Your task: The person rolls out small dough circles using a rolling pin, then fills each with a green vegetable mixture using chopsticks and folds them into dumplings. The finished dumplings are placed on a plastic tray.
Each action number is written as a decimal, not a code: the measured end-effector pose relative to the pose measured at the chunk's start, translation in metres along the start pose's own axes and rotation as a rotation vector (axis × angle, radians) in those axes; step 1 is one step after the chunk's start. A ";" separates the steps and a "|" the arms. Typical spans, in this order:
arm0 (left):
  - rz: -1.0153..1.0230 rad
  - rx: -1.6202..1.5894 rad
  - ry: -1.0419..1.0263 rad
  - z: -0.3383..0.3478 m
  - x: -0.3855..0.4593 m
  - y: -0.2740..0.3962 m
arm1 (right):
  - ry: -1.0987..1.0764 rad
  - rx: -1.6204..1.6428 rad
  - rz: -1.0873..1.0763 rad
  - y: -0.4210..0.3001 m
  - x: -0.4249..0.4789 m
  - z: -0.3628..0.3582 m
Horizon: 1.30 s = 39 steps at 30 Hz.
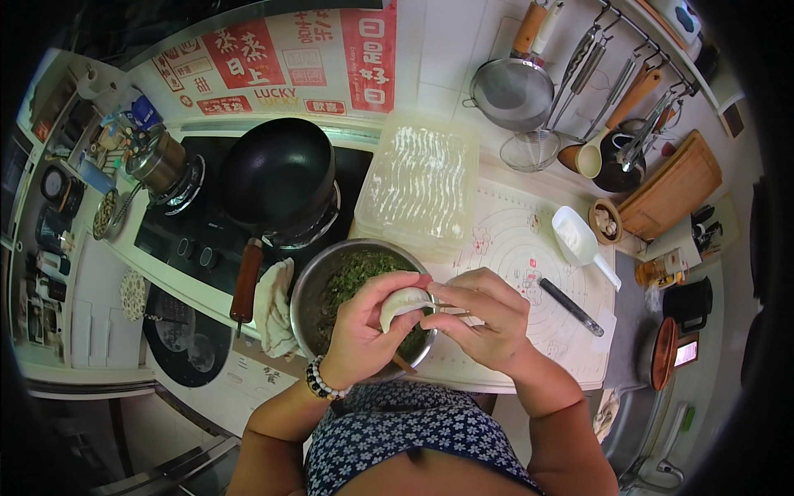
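Note:
A half-moon dumpling (pixel 406 304) of pale dough rests in the curled fingers of my left hand (pixel 366 328). The fingertips of my right hand (pixel 487 310) pinch its right end. Both hands are over a stainless steel bowl (pixel 301 310) of chopped green filling (pixel 356 273), part of which they hide. A flat wooden utensil (pixel 404 364) shows at the bowl's lower rim. Thin brown sticks (pixel 456 310) show behind my right fingers; I cannot tell what they belong to.
Beyond the bowl lies a translucent plastic tray (pixel 428 180) with flour-dusted wavy ridges. On the printed pastry mat (pixel 496 248) are a white scoop of flour (pixel 574 232) and a dark rolling pin (pixel 570 307). Left are a black wok (pixel 279 173), cooktop (pixel 198 229) and cloth (pixel 275 304).

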<state>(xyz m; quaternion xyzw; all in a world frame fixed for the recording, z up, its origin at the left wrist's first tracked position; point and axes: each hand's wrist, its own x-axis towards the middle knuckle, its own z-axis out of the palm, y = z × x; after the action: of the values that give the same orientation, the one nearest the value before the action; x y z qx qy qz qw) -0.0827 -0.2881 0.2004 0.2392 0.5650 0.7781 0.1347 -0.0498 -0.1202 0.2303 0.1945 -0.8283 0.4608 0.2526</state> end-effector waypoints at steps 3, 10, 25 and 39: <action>-0.010 0.116 -0.018 -0.001 0.007 -0.008 | -0.140 -0.031 -0.108 0.011 0.014 -0.004; -0.237 0.126 0.056 -0.010 0.033 -0.024 | -0.287 -0.038 -0.055 0.068 0.049 0.001; -0.343 0.166 0.397 -0.057 -0.008 -0.035 | -0.049 -0.345 0.295 0.343 0.198 0.084; -0.328 0.139 0.460 -0.063 -0.018 -0.028 | -0.048 -0.425 0.239 0.333 0.200 0.049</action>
<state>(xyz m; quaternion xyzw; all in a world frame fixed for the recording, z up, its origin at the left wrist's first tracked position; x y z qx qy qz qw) -0.1022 -0.3386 0.1541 -0.0295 0.6638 0.7391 0.1106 -0.4057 -0.0144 0.1062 0.0482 -0.9295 0.2979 0.2119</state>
